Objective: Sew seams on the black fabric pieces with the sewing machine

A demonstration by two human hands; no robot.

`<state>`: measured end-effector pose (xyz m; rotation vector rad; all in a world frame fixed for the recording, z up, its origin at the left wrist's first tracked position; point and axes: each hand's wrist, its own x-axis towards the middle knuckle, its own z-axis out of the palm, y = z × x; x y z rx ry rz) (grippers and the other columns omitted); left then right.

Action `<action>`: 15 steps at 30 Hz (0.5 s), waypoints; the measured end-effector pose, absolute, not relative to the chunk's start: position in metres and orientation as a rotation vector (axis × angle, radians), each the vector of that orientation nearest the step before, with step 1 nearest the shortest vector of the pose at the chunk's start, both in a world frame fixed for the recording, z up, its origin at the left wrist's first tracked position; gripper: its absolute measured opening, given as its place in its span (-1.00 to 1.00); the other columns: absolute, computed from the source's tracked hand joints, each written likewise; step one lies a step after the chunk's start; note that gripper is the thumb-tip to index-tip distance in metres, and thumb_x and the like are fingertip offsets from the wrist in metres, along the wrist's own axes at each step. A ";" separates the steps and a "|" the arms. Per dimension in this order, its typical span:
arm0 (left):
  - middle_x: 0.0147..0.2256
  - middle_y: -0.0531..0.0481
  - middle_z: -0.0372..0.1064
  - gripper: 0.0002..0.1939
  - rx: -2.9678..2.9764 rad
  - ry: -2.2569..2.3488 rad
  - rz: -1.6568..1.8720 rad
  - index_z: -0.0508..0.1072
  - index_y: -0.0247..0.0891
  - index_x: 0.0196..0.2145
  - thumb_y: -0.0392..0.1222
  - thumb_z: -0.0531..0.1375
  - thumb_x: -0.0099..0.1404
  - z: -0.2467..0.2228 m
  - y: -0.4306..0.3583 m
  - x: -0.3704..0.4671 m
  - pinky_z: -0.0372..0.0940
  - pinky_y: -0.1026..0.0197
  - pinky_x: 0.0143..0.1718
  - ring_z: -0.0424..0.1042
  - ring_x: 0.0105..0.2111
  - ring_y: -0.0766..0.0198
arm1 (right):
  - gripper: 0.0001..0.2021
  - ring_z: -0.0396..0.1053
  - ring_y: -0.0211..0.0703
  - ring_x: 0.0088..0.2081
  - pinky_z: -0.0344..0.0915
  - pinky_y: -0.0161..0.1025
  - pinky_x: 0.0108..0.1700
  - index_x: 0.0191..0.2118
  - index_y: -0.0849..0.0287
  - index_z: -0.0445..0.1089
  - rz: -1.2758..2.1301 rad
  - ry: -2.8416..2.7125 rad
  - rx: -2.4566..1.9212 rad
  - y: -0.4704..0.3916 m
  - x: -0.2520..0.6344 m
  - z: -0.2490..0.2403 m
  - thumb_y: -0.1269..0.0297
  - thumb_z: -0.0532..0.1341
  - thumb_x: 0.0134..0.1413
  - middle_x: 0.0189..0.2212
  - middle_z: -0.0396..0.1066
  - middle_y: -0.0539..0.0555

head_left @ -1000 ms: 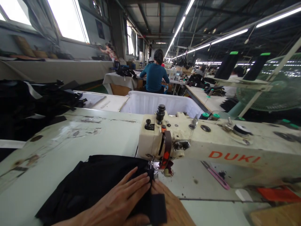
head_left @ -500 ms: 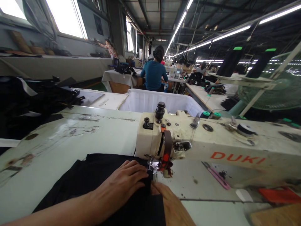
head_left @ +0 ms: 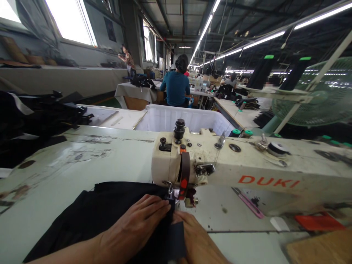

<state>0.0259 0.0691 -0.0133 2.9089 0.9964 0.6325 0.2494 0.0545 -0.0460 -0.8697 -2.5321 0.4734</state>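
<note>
Black fabric lies on the sewing machine's bed, its right edge at the presser foot of the sewing machine. My left hand rests flat on top of the cloth, fingers stretched towards the foot. Close beside it, my right hand pinches the fabric's right edge just in front of the foot; its fingertips are partly hidden by a folded dark flap. The needle is hidden behind a brown strap on the machine head.
Pink thread snips and a red item lie right of the hands. Behind the machine stands a white plastic bin. Dark cloth pieces are heaped at left. A person in a teal top sits ahead; a green fan stands right.
The view has shifted slightly, moving the machine left in the picture. Both hands stay by the presser foot. The folded flap beside my right hand shows a lighter face.
</note>
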 end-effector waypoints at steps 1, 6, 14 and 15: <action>0.02 -0.04 0.45 -0.60 2.906 1.000 0.633 0.33 -0.21 0.14 -0.39 -0.03 0.40 -0.015 0.069 0.026 0.38 0.15 0.05 0.43 -0.01 0.18 | -0.75 0.35 -0.06 0.00 0.35 -0.09 0.03 0.04 0.13 0.34 0.470 -2.541 -0.871 0.055 0.251 -0.043 0.25 0.14 0.28 0.02 0.37 0.14; 0.06 -0.05 0.41 -0.53 2.869 1.011 0.582 0.28 -0.18 0.17 -0.42 -0.01 0.36 -0.019 0.069 0.025 0.34 0.09 0.08 0.40 0.02 0.15 | -0.72 0.38 -0.07 -0.07 0.38 -0.03 -0.05 0.05 0.16 0.32 0.442 -2.555 -0.872 0.054 0.262 -0.031 0.19 0.17 0.29 0.04 0.32 0.15; 0.10 -0.09 0.35 -0.50 2.904 1.075 0.412 0.26 -0.29 0.18 -0.50 0.00 0.31 -0.014 0.065 0.031 0.28 0.05 0.09 0.32 0.06 0.12 | -0.70 0.37 -0.04 -0.04 0.37 0.00 -0.04 0.05 0.18 0.32 0.384 -2.545 -0.877 0.055 0.249 -0.047 0.18 0.19 0.27 0.03 0.32 0.15; 0.11 -0.10 0.35 -0.49 2.909 1.090 0.380 0.25 -0.30 0.18 -0.50 0.00 0.30 -0.013 0.065 0.033 0.27 0.04 0.10 0.31 0.06 0.11 | -0.70 0.37 -0.03 -0.03 0.37 0.01 -0.03 0.05 0.17 0.33 0.372 -2.542 -0.881 0.054 0.247 -0.050 0.18 0.19 0.27 0.03 0.33 0.15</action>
